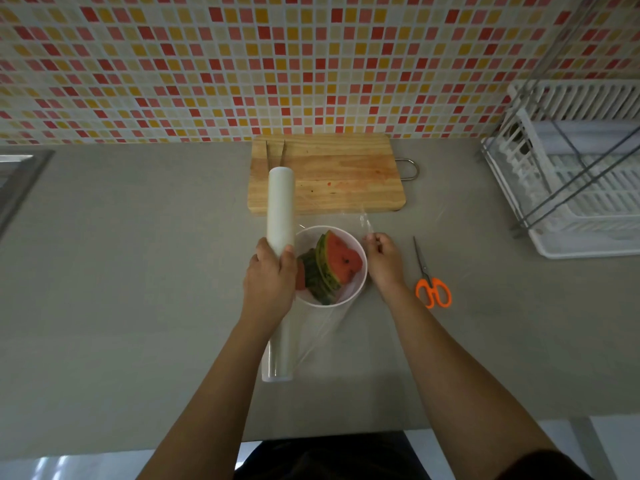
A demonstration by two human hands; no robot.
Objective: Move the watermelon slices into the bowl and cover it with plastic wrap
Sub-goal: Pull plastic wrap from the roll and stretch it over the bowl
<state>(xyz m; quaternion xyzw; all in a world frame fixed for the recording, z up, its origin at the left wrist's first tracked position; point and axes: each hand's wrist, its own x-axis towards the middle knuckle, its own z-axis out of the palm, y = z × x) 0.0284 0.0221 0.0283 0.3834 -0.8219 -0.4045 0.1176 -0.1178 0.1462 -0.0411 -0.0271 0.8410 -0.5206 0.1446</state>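
Note:
A white bowl (360,251) stands on the grey counter and holds several watermelon slices (332,265), rinds up. My left hand (270,282) grips a long white roll of plastic wrap (280,206), held lengthwise just left of the bowl. My right hand (382,259) sits at the bowl's right rim and pinches the free edge of the clear film (363,220). The film stretches from the roll across the top of the bowl, faint and hard to trace.
A wooden cutting board (332,174) with red juice stains lies behind the bowl, with metal tongs (275,152) on its left end. Orange-handled scissors (431,282) lie to the right. A white dish rack (571,168) stands far right, a sink edge (17,178) far left.

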